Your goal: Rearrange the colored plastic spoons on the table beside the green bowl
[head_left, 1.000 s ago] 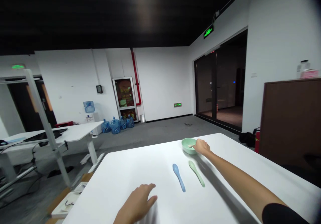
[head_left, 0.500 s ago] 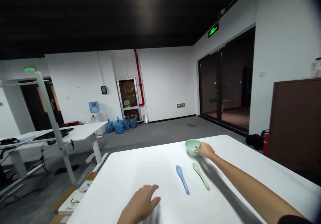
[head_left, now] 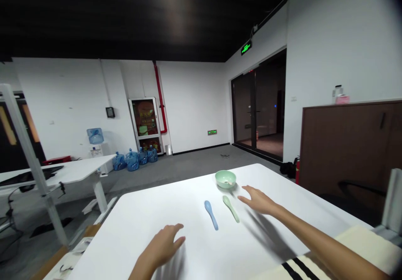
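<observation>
A light green bowl (head_left: pixel 221 184) stands near the table's far edge, with a small pale thing inside that I cannot make out. In front of it lie a blue spoon (head_left: pixel 211 216) and a pale green spoon (head_left: pixel 231 210), side by side on the white table (head_left: pixel 188 255). My right hand (head_left: pixel 259 200) hovers right of the green spoon, apart from the bowl, its fingers spread and holding nothing. To the left of the blue spoon, my left hand (head_left: pixel 165 242) is over the table with thumb and fingers apart, also holding nothing.
Cream cloth with black stripes (head_left: pixel 358 246) shows at the lower right. Beyond the table stands a brown cabinet (head_left: pixel 329 146). On the left are another white table (head_left: pixel 84 169), a metal post (head_left: pixel 28 137) and several blue water bottles (head_left: pixel 132 160).
My right hand has let go of the bowl and drawn back toward me, opening. The view has turned right, bringing the striped cloth into sight. My left hand stays open.
</observation>
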Action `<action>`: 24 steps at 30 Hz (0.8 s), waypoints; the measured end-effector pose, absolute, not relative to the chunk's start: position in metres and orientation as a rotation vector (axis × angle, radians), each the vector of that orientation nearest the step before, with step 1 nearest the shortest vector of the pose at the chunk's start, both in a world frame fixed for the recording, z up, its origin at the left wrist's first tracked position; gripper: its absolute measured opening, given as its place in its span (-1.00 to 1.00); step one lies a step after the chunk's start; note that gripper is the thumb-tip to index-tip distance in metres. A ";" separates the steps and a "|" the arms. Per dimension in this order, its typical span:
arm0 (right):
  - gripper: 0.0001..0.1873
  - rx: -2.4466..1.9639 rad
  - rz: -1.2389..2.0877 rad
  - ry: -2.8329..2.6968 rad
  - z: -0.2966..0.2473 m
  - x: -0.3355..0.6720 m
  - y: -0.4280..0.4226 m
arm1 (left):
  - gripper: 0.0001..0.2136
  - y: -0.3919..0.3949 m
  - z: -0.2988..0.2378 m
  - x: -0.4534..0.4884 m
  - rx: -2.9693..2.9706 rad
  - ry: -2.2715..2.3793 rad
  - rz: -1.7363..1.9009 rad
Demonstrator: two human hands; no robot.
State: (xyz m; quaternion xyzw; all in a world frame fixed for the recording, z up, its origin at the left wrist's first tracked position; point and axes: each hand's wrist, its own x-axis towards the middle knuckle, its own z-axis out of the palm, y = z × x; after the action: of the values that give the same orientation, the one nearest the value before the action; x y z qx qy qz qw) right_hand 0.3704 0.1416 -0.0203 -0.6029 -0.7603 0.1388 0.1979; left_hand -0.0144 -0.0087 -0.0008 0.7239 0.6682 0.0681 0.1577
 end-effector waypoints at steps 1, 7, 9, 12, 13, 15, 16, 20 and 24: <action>-0.15 -1.706 0.382 -2.126 -0.026 0.372 0.138 | -0.48 -0.009 -0.001 -0.015 2.071 1.911 0.198; -0.10 -1.749 0.410 -2.137 -0.049 0.371 0.134 | -0.48 -0.008 -0.005 -0.017 2.060 1.906 0.202; -0.11 -1.734 0.406 -2.139 -0.050 0.371 0.135 | -0.47 -0.008 -0.004 -0.016 2.064 1.906 0.197; -0.12 -1.717 0.407 -2.134 -0.050 0.370 0.134 | -0.47 -0.009 -0.003 -0.015 2.059 1.911 0.186; -0.13 -1.713 0.408 -2.131 -0.050 0.370 0.133 | -0.47 -0.009 -0.002 -0.015 2.058 1.914 0.187; -0.15 -1.703 0.405 -2.126 -0.049 0.370 0.132 | -0.48 -0.010 0.000 -0.013 2.053 1.917 0.188; -0.16 -1.698 0.401 -2.122 -0.049 0.370 0.132 | -0.48 -0.011 0.000 -0.013 2.054 1.916 0.188; -0.30 -1.699 0.365 -2.123 -0.042 0.368 0.140 | -0.46 -0.010 0.001 -0.012 2.051 1.912 0.183; -0.48 -1.732 0.279 -2.135 -0.024 0.360 0.166 | -0.47 -0.008 -0.001 -0.013 2.056 1.909 0.202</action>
State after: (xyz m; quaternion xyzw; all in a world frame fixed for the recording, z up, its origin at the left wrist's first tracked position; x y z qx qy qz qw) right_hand 0.3604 0.1661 -0.0239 -0.6155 -0.7590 0.0991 0.1880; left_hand -0.0129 -0.0082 -0.0014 0.7211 0.6694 0.0710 0.1638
